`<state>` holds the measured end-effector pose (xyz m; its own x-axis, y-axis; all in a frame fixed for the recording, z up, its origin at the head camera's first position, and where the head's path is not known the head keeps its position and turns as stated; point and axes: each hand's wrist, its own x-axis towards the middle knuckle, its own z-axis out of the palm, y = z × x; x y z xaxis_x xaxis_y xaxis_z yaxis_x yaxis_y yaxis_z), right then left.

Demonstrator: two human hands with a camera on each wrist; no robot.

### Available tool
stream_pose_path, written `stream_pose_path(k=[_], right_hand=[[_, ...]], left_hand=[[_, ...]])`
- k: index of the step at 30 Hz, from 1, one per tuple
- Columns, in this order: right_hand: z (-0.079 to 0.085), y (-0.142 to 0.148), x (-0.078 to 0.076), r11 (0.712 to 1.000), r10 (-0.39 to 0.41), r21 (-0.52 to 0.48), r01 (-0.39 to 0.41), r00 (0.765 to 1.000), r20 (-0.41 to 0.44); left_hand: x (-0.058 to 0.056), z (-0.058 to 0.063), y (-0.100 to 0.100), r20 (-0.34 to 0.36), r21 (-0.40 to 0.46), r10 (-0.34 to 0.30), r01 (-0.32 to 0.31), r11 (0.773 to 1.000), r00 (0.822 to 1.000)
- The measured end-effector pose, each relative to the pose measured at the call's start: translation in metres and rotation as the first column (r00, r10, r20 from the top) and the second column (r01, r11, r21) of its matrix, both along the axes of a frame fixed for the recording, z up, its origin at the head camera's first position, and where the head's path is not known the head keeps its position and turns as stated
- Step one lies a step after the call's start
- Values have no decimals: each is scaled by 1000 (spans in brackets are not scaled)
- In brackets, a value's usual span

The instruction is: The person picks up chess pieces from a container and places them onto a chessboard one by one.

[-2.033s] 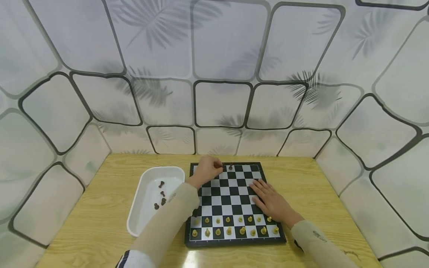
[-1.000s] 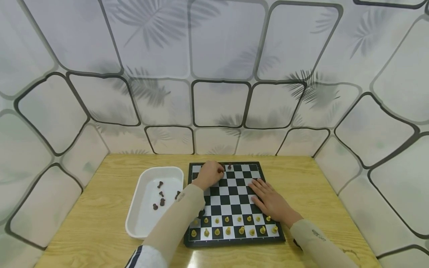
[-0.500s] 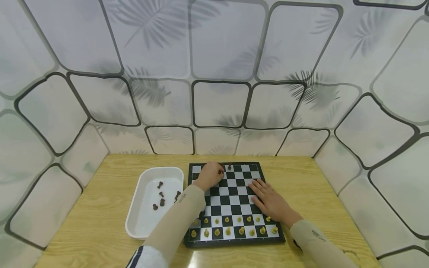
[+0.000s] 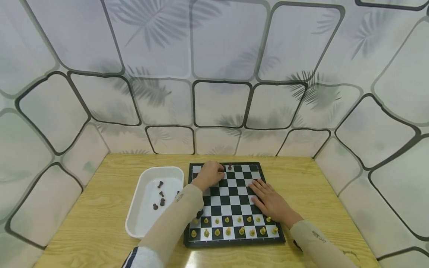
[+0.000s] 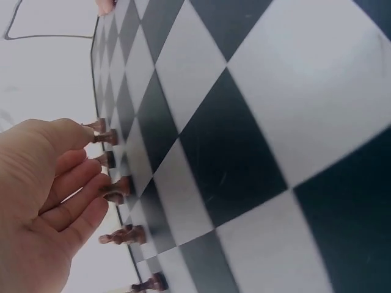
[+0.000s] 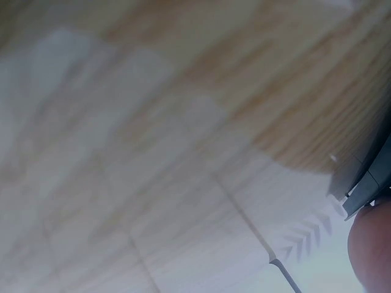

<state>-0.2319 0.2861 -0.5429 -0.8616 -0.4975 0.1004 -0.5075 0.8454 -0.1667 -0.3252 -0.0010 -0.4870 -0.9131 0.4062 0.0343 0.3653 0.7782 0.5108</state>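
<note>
My left hand (image 4: 209, 175) is at the far edge of a black-and-white chessboard (image 4: 234, 190), its thumb tip right at the top of a dark brown chess piece (image 5: 110, 137) in the left wrist view. The other fingers of that hand are loosely bent, with a gap to the thumb. More dark pieces stand along this edge, among them a knight (image 5: 122, 189) and one (image 4: 229, 167) just right of the hand. My right hand (image 4: 268, 201) rests flat on the board's right side, fingers spread. In the right wrist view only part of it (image 6: 371, 244) shows.
Left of the board stands a white tray (image 4: 131, 208) with several dark pieces (image 4: 162, 201) lying in it. Two rows of yellow pieces (image 4: 228, 230) fill the board's near side. Everything is on a wooden table (image 4: 94, 212) against a patterned wall (image 4: 221, 104).
My left hand first shifted slightly right along the far edge with a dark piece between the fingertips; now the fingertips have parted and the piece stands on the board. My right hand has stayed put.
</note>
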Motion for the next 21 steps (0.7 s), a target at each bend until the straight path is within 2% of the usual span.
stream_pose_path(k=[4, 11, 15, 21], right_hand=[[0, 0, 0, 1000, 1, -4, -1, 1000, -9], [-1, 0, 1, 1000, 1, 0, -1, 1000, -21], [-1, 1, 0, 1000, 4, 1, -4, 1000, -21], [-3, 1, -1, 1000, 5, 0, -5, 1000, -6]], left_hand=[[2, 13, -3, -26, -9, -29, 28, 1000, 999], [11, 34, -17, -130, 90, -77, 89, 992, 989], [15, 41, -32, -155, 134, -65, 86, 987, 986], [20, 47, -62, -203, 163, -4, 37, 986, 979]])
